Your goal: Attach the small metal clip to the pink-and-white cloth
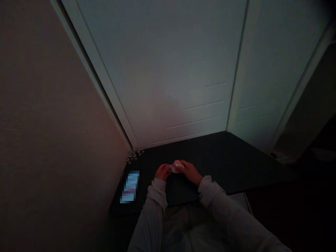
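Both of my hands meet over the black table (210,157). Between them is a small, rounded, pale pink and white thing (178,165); the dim light does not show its kind. My right hand (191,172) is closed round its right side. At its left end, the bent fingers of my left hand (162,172) are pressed together on a small whitish part; I cannot tell whether that part is separate.
A lit, pixelated phone-like screen (130,187) lies left of my hands. Several small shiny knob-like pieces (134,154) stand at the back left corner. White panels with heart patterns (172,103) rise behind the table, and a wall (65,147) bounds the left.
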